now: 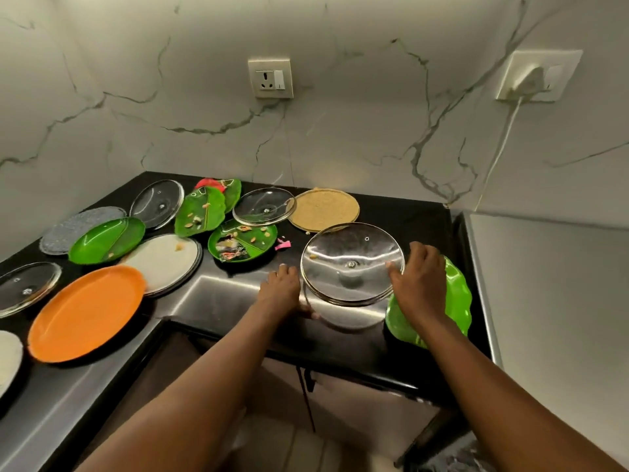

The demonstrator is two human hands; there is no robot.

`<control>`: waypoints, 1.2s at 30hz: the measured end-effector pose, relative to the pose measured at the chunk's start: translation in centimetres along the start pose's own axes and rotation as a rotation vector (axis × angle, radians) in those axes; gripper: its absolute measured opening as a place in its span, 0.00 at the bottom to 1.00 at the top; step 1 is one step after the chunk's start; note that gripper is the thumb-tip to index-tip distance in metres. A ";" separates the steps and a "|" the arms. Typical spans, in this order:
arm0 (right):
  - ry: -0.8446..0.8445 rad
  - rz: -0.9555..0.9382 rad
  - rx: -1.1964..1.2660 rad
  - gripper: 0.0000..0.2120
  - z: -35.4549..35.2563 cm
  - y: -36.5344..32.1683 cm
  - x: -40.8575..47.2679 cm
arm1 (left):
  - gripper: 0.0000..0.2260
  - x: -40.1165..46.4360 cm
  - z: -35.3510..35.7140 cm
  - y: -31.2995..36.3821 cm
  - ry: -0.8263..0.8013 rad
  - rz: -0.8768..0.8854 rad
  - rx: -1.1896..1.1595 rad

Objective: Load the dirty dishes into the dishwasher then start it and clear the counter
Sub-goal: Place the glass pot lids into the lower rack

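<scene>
I hold a round glass lid (352,264) with a metal rim, tilted up above the black counter (238,294). My left hand (280,287) grips its left edge and my right hand (420,277) grips its right edge. Under my right hand lies a green plate (459,301), partly hidden by my arm. Dirty dishes spread to the left: a green divided plate with food scraps (243,245), green leaf-shaped plates (200,214), another green plate (107,240), a white plate (166,260) and an orange plate (86,313). Other glass lids lie at the back (263,206) (156,203) and far left (27,287).
A tan round mat (325,209) and a grey mat (64,226) lie on the counter. A pink scrap (282,243) sits near the divided plate. A wall socket (270,78) and a plugged charger (531,80) with cable are on the marble wall. A steel surface (551,284) stands at right.
</scene>
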State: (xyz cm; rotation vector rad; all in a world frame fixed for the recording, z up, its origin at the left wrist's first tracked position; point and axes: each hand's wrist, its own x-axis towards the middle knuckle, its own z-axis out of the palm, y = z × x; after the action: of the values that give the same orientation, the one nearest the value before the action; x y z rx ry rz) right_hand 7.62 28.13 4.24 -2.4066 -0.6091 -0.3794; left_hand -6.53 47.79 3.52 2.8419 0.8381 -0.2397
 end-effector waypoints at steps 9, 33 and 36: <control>-0.308 0.357 0.122 0.24 2.6 0.2 4.6 | 0.59 0.8 2.0 0.5 -0.357 0.016 -0.023; -0.192 0.699 1.035 0.07 3.3 -4.2 2.6 | 0.58 1.4 3.3 0.5 -0.412 0.034 -0.013; -0.001 0.081 0.634 0.11 0.5 -5.4 2.9 | 0.57 1.2 3.3 0.3 -0.388 0.046 -0.004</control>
State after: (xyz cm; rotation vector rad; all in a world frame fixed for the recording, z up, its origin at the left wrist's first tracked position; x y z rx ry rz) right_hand 7.40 33.19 7.73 -1.8144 -0.5315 -0.1207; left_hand -5.72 47.47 0.10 2.6721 0.6872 -0.7505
